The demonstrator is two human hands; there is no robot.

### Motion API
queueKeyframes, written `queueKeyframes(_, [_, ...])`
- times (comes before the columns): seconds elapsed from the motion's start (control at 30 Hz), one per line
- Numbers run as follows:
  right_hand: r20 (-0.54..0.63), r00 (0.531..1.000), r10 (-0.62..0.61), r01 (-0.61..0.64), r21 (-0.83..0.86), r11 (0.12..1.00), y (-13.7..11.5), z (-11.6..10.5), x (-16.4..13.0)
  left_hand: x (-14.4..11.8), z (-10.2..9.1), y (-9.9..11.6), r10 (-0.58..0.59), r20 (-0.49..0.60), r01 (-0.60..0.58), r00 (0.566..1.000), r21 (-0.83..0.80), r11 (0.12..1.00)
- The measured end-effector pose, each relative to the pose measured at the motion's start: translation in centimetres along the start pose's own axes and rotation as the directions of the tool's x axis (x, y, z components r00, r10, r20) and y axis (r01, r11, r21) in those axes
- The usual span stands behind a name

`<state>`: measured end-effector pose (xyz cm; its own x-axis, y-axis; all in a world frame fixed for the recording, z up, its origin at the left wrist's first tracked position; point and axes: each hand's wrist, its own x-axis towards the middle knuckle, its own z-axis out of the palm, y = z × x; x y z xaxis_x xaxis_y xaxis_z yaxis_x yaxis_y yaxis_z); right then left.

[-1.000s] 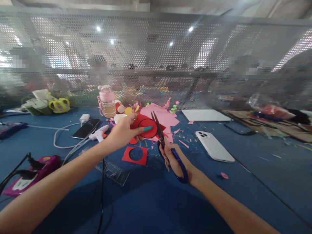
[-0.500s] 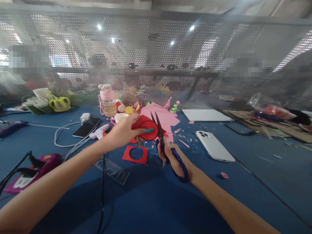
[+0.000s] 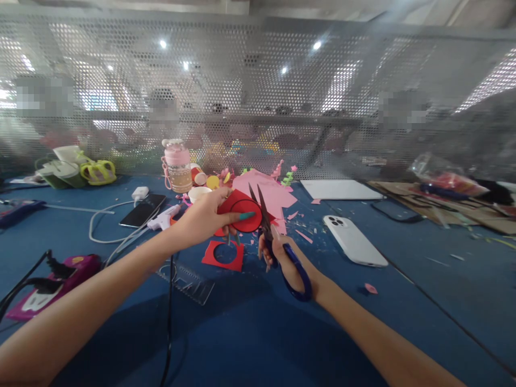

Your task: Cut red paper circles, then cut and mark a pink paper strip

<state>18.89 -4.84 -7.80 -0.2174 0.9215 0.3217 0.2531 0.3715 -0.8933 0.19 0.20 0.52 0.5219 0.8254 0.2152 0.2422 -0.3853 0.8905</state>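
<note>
A red sheet of craft paper or foam (image 3: 244, 214) with a dark circle drawn on it is pinched in my left hand (image 3: 207, 216), thumb on top. My right hand (image 3: 288, 255) is closed round the blue handles of a pair of scissors (image 3: 297, 277). The dark blades stand apart at the right edge of the red sheet, beside the circle's outline. Below, a red offcut with a round hole (image 3: 209, 258) lies on the table. Beyond my hands rests a large pink sheet (image 3: 266, 185) with small scraps around it.
A clear stencil ruler (image 3: 197, 287) and a black cable (image 3: 170, 322) lie in front. Leftward are a glue gun (image 3: 164, 217), a black phone (image 3: 143, 211), a purple power strip (image 3: 74, 274) and a pink bottle (image 3: 177, 166). A white phone (image 3: 352, 242) lies right, near cardboard (image 3: 427, 207).
Almost nothing differs. The fingers of my right hand shift slightly on the scissors, and the view moves a little; the red sheet stays in my left hand.
</note>
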Motion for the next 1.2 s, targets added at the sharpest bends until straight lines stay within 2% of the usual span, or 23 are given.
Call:
queueKeyframes(0.2, [0.000,0.999,-0.044,0.044,-0.015,0.999,0.01,0.11,0.00,0.00,0.04,0.12,-0.008,0.015,0.008,1.000,0.005,1.000])
queueKeyframes(0.73, [-0.031,0.996,0.084,-0.085,-0.035,0.996,-0.76,0.07,-0.09,-0.05,-0.20,0.09,0.021,-0.001,-0.020,1.000,0.061,0.998])
queueKeyframes(0.97, [0.011,0.994,0.105,-0.105,-0.037,0.994,-0.75,-0.04,-0.14,-0.09,-0.42,0.41,-0.036,0.024,0.034,0.999,0.068,0.997])
queueKeyframes(1.13, [0.005,0.994,0.113,-0.112,-0.066,0.991,-0.82,0.00,-0.21,-0.07,-0.59,0.52,-0.011,-0.015,0.012,1.000,0.115,0.993])
queueKeyframes(1.2, [0.008,0.995,0.097,-0.096,-0.076,0.992,-0.87,-0.06,-0.23,-0.07,-0.69,0.57,0.042,-0.045,-0.036,0.998,0.116,0.993])
